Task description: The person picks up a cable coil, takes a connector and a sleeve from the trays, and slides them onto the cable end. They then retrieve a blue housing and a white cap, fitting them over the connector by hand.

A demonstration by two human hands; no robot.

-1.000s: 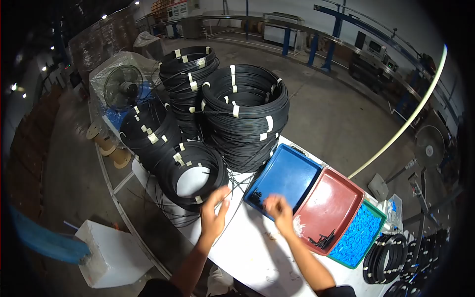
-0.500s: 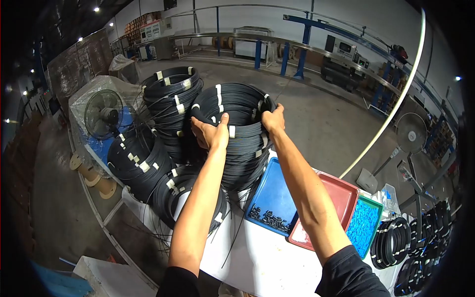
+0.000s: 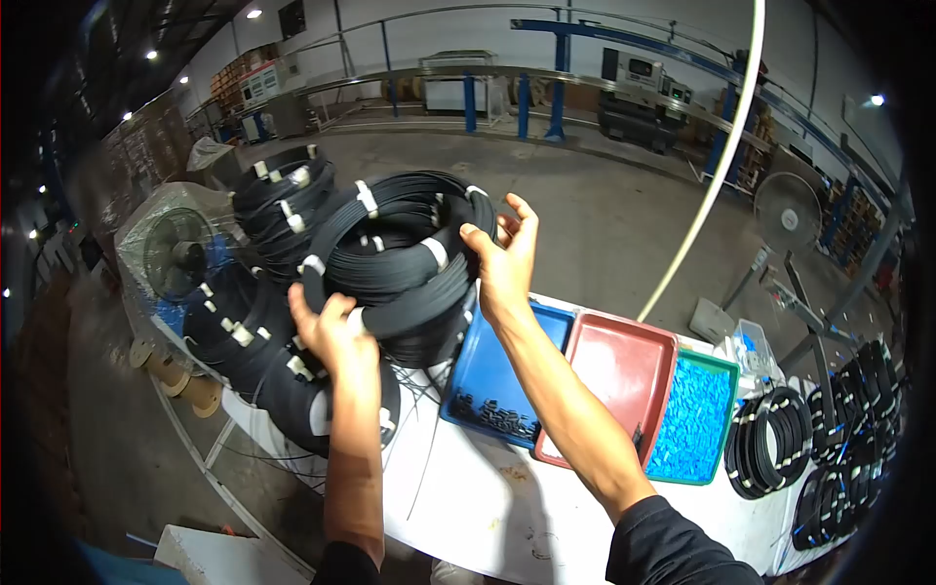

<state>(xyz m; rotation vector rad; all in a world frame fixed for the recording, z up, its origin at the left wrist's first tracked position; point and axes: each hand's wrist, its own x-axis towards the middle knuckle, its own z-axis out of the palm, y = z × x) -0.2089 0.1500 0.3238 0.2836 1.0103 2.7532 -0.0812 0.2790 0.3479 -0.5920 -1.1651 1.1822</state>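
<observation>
Clock centred on the held coil, as seen in the head view.

One black cable coil [image 3: 414,304], ring-shaped, with at least four white tape bands, sits tilted at the top of a black cable stack [image 3: 419,349]; any gap between them cannot be told.

Two hands on it. Left hand [image 3: 336,339], 7 o'clock: at the near rim, thumb and fingers apart; cannot tell whether it clamps the coil. Right hand [image 3: 507,268], 3 o'clock: thumb against the rim, fingers spread apart beyond the edge, not closed.

Three further black coil stacks with white tape: a rear stack [image 3: 278,219] between 9 and 10, a side stack [image 3: 219,327] at 8, a low stack [image 3: 292,414] at 7.

Three rectangular trays on one white table [image 3: 468,517]. Blue tray [image 3: 497,361], between 4 and 5: small black pieces. Red tray [image 3: 619,366], 4 o'clock, beside it: dark pieces at its near right. Green tray [image 3: 733,385], also 4: blue pieces, too many to count.

Farther along 4: at least three bundles of small banded coils [image 3: 746,448].
</observation>
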